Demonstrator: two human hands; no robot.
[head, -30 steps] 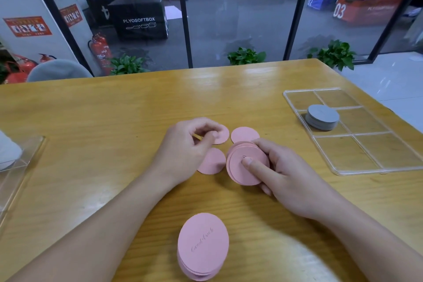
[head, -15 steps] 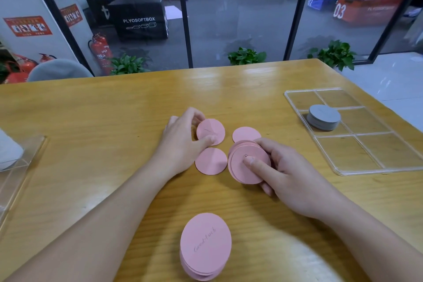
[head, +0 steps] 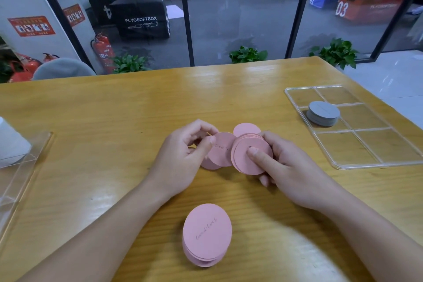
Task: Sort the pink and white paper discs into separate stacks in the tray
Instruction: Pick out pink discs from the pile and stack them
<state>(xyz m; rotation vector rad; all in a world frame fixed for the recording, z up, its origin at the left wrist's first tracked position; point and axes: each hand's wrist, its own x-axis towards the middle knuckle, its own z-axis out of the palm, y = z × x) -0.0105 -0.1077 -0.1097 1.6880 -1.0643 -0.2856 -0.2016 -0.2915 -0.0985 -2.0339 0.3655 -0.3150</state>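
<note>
Wooden table (head: 114,121) mid-span: left hand (head: 183,155) pinches one pink disc (head: 223,149) beside the right hand (head: 286,167)'s gripped pink stack (head: 249,158), tray (head: 389,160) toward the right edge.

Bare table (head: 263,107) toward tray (head: 389,162)

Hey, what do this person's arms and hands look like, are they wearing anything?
Both forearms are bare as far as the picture shows, with no sleeves in view. The left hand and right hand wear no gloves, and no rings, watch or bracelets are visible. Fingernails look short and unpainted.

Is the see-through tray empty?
No. The tray holds one grey stack of discs; the other compartments show only bare bottoms.
</note>
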